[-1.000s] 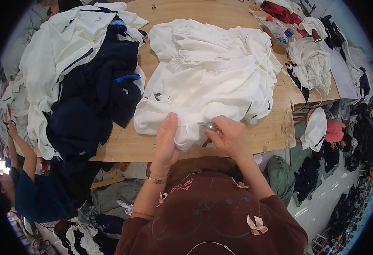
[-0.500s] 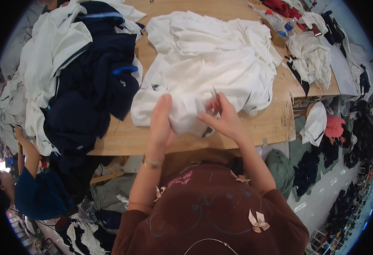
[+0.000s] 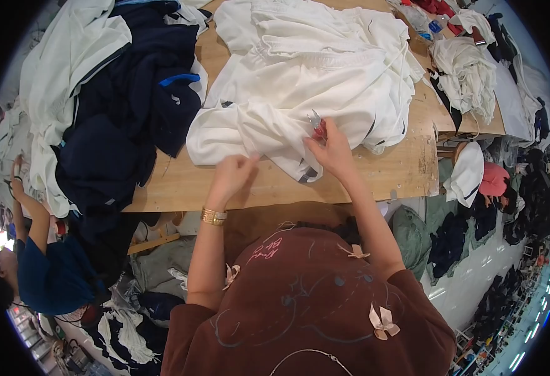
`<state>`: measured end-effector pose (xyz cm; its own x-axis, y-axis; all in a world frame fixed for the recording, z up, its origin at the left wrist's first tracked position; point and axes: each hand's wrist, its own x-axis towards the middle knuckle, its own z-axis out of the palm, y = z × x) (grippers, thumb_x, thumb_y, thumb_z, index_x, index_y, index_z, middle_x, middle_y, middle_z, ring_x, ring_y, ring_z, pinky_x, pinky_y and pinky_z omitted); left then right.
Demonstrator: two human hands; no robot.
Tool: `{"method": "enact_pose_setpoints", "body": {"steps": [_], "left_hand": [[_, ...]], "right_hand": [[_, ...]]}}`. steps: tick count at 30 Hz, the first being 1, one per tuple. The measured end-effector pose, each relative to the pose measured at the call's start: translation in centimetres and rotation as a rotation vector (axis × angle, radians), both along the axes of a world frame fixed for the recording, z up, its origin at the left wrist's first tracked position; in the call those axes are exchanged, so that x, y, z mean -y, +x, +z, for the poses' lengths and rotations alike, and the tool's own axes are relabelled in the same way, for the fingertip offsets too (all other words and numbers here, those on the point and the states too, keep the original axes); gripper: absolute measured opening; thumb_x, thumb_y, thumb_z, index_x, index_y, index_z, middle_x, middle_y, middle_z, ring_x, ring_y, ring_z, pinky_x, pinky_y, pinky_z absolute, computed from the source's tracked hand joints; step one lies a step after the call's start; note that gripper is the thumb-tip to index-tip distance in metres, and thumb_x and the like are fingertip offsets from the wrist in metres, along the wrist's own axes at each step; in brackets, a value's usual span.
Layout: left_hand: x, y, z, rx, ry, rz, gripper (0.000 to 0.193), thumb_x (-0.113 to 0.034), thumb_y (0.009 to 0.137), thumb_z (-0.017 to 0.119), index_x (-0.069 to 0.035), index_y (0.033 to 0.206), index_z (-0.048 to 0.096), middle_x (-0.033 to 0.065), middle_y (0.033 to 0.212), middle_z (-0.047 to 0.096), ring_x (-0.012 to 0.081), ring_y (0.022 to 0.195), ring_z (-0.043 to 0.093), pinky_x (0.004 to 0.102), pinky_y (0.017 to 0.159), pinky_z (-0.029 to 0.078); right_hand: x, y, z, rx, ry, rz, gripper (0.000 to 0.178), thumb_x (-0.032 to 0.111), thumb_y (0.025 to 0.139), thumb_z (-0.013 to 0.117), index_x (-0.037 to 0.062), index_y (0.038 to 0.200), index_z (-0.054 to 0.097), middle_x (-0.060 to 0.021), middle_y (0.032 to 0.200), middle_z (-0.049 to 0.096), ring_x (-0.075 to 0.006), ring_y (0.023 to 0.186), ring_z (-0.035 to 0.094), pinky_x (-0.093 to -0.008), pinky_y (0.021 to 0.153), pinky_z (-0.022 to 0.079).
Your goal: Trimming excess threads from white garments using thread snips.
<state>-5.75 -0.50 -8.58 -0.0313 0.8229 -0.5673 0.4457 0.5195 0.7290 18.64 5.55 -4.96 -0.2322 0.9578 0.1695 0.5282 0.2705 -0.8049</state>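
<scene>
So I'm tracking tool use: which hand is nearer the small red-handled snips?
Right. The right hand holds the red-handled snips against the white garment; the left hand pinches cloth further left.

The one head-worn fisheye view looks steeply down, close over the wooden table (image 3: 375, 178), its rim probably distorted.

We see no labels, signs or screens; only a crumpled clear plastic package (image 3: 420, 17) with a blue spot lies at the tabletop's (image 3: 388, 178) far right corner.

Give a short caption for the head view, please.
Left hand pinches white garment on table; right hand holds small snips.
</scene>
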Motion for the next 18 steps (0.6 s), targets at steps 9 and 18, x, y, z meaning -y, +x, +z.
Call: {"method": "enact_pose_setpoints", "body": {"steps": [9, 18], "left_hand": [[0.9, 7.0, 0.0, 0.379, -0.177, -0.107, 0.039, -0.038, 0.087, 0.060, -0.001, 0.076, 0.056, 0.0046, 0.069, 0.061, 0.0112, 0.054, 0.059, 0.0223, 0.045, 0.046], [0.3, 2.2, 2.0, -0.382, 0.479, 0.275, 0.034, -0.031, 0.077, 0.070, -0.002, 0.067, 0.055, 0.0092, 0.062, 0.059, 0.0196, 0.060, 0.058, 0.0327, 0.056, 0.046]], "right_hand": [[0.0, -0.1, 1.3, -0.097, -0.108, -0.074, 0.024, 0.008, 0.078, 0.065, 0.0011, 0.086, 0.044, -0.0051, 0.068, 0.052, -0.0121, 0.060, 0.049, -0.0259, 0.057, 0.042], [0.1, 1.0, 0.1, -0.060, -0.087, -0.102, 0.022, 0.008, 0.080, 0.064, 0.0020, 0.083, 0.043, -0.0034, 0.067, 0.050, -0.0098, 0.060, 0.046, -0.0244, 0.056, 0.041]]}}
